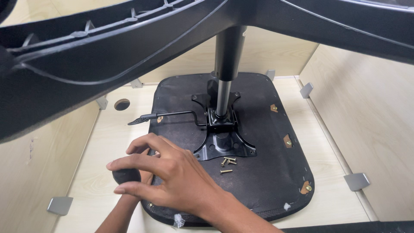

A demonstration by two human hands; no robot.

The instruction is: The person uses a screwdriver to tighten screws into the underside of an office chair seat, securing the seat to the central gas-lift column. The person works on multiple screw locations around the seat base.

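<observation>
Black chair-base legs (99,51) loom closest, spreading across the top of the view from a gas column (226,60) that stands upright in the metal plate (222,138). That plate is at the middle of an upturned black seat (267,172), which lies on a pale wood counter (340,203) walled by matching panels with grey brackets (357,181) at the seams. A lever (168,115) juts left from the plate, and brass screws (227,163) lie just in front of it. Left of the screws, the right hand (168,172) curls loosely over a dark round object (126,176) at the seat's front-left edge, fingers spread, touching it. The left hand (144,177) is mostly hidden beneath; its grip cannot be told.
</observation>
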